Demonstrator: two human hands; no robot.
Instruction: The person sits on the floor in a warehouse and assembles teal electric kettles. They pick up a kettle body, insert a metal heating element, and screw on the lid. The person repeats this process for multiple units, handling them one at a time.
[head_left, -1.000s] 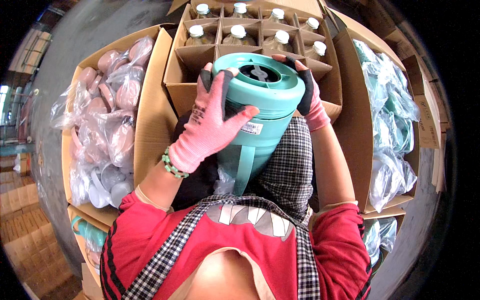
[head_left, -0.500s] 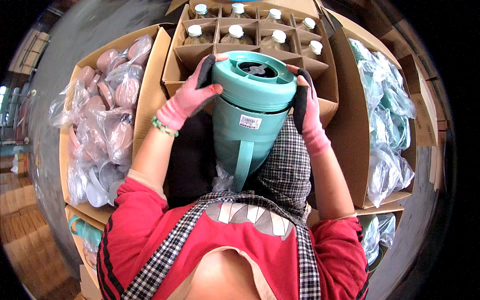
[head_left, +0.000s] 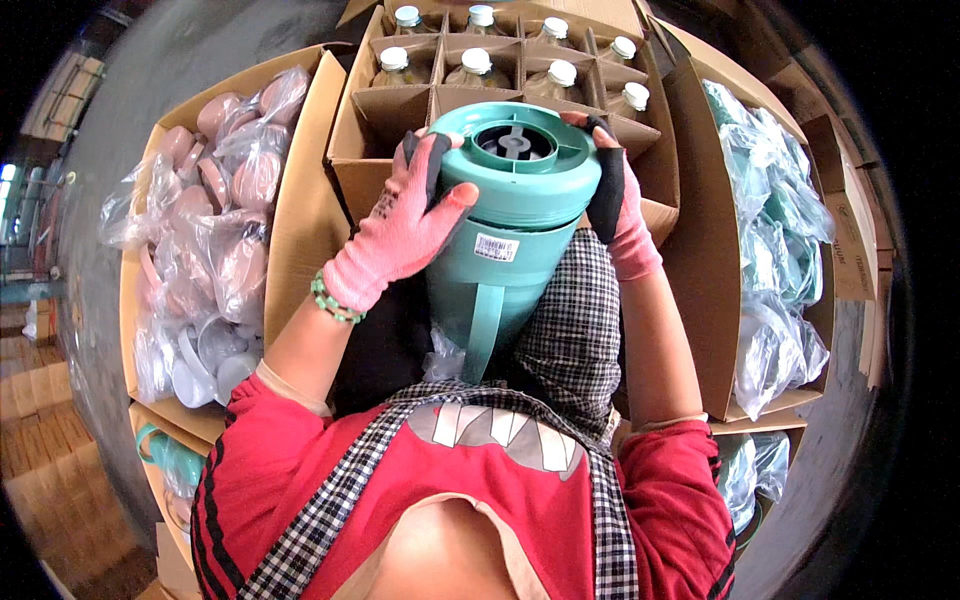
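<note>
A teal plastic jug with a handle stands upright on my lap, its ringed top open toward me. My left hand, in a pink glove, grips the left side of its top rim. On the right side of the rim my right hand, in a pink and black glove, presses against the jug. A small barcode label sits on the jug's front just above the handle.
Behind the jug a cardboard box with dividers holds several glass inserts with white caps. A box of bagged pink parts lies left, a box of bagged teal parts right. Another teal jug shows at lower left.
My left hand slid from the jug's front and top to the left side, then came back onto the rim. The jug has turned slightly between my hands.
</note>
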